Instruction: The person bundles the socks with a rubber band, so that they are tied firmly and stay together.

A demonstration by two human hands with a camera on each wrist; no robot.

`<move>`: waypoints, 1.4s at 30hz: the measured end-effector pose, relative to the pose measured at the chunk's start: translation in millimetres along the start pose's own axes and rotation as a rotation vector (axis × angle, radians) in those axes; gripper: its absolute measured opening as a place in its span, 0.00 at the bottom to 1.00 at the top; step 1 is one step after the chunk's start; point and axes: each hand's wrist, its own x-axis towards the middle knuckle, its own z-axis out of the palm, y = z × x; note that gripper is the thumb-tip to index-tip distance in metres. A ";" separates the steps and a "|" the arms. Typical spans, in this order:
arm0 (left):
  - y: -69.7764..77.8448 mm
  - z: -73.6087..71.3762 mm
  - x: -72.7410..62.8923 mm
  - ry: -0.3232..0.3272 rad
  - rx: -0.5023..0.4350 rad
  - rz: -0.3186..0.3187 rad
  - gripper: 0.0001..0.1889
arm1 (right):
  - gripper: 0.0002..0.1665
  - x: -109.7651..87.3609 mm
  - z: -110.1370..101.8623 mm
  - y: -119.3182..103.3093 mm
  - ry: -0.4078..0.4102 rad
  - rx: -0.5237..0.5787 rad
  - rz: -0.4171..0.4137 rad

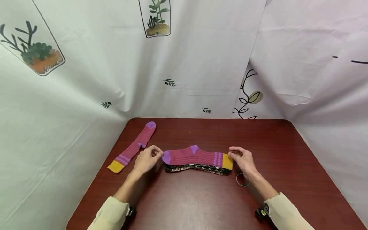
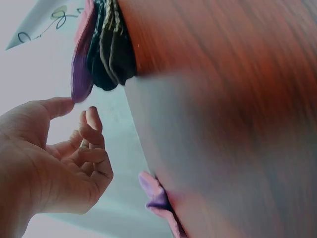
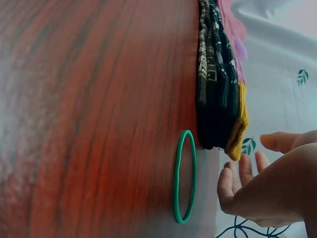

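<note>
A pink sock (image 1: 185, 157) with a purple heel and toe and a yellow cuff lies flat across a small stack of black patterned socks (image 1: 198, 167). At its purple toe is my left hand (image 1: 147, 158); the left wrist view has the thumb tip right at the toe, the other fingers loosely bent. My right hand (image 1: 243, 159) is beside the yellow cuff, and the right wrist view shows its thumb and fingers spread apart. The matching pink sock (image 1: 133, 149) lies slantwise at the left, beyond my left hand.
A thin green elastic band (image 3: 177, 183) lies on the table near my right wrist. The dark red wooden table (image 1: 195, 198) ends at white printed curtains (image 1: 187, 64) behind and on both sides.
</note>
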 end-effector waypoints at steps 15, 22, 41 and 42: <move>-49.8 -43.4 4.5 0.125 -0.042 -0.084 0.15 | 0.22 -1.9 26.9 -9.9 -0.111 0.226 -0.263; -77.9 -59.0 7.3 0.155 -0.056 -0.162 0.18 | 0.27 -2.9 50.7 -13.8 -0.238 0.246 -0.336; -132.5 -78.4 6.9 0.065 0.092 -0.301 0.17 | 0.23 -25.7 135.3 -21.6 -0.466 0.189 -0.399; -131.2 -77.3 6.8 0.063 0.096 -0.298 0.16 | 0.23 -28.2 139.6 -21.8 -0.485 0.180 -0.394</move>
